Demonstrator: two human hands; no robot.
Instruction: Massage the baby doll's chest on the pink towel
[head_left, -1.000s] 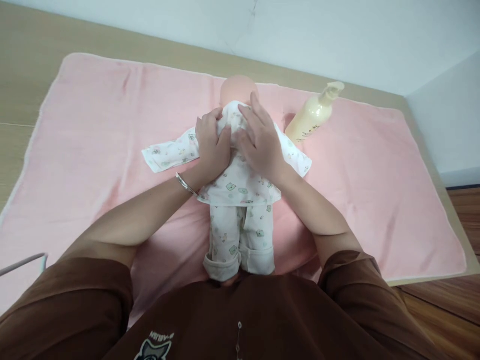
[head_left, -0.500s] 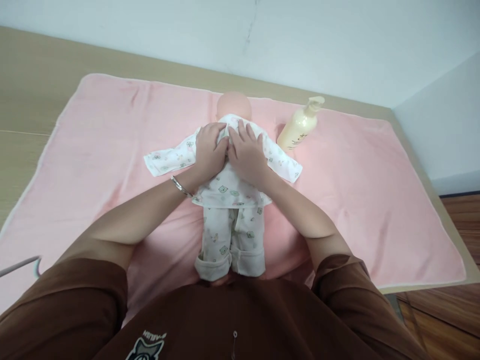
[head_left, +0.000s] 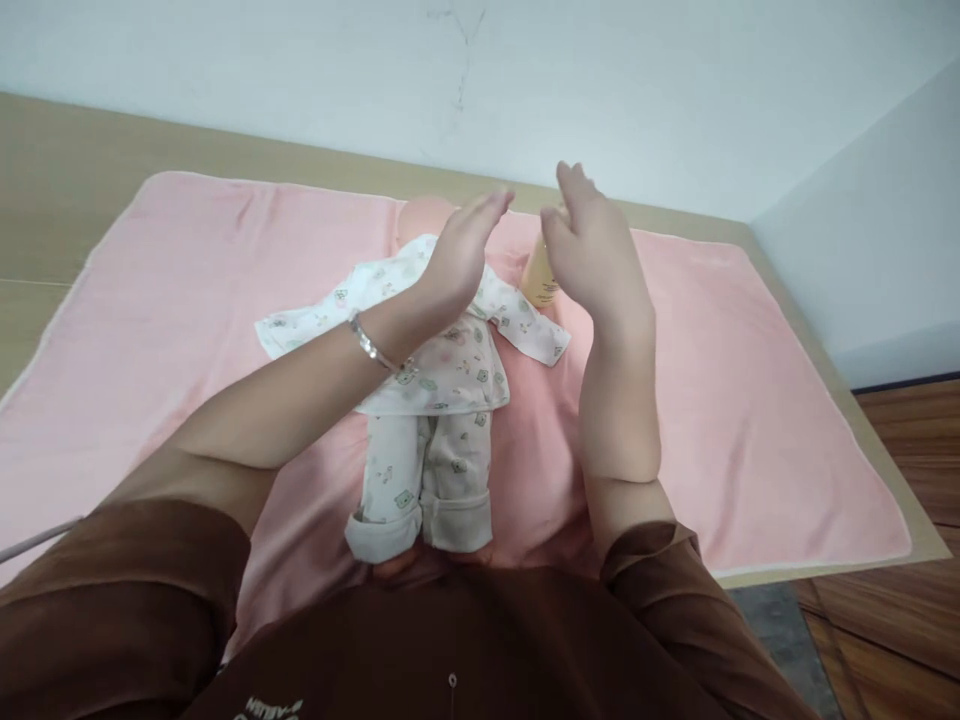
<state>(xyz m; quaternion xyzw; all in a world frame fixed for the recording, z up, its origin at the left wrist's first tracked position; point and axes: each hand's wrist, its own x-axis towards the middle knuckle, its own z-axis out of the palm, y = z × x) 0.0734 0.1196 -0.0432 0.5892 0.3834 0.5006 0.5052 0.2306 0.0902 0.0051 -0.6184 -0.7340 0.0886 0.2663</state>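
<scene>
A doll in a white printed top (head_left: 457, 380) and matching cuffed trousers (head_left: 394, 465) lies on a pink blanket (head_left: 202, 260), arms spread to both sides. Its bald head (head_left: 421, 222) is partly covered by my left hand (head_left: 466, 250), which is raised over the doll's upper back with fingers stretched out, holding nothing. Farther right, my right hand (head_left: 600, 255) is up in the air, fingers extended and pointing away, palm turned toward the left. Behind it stands a pale yellow lotion bottle (head_left: 541, 280); its pump top is hidden by that hand.
The blanket covers most of a wooden table (head_left: 67, 150) set against a white wall (head_left: 300, 90). Wooden flooring (head_left: 907, 470) shows at the right beyond the table edge. A thin grey rod or cable (head_left: 41, 535) reaches in at the left.
Both hands have lifted off the doll's back and moved apart. The right has gone right, in front of the bottle. The view has shifted slightly; the doll lies as before.
</scene>
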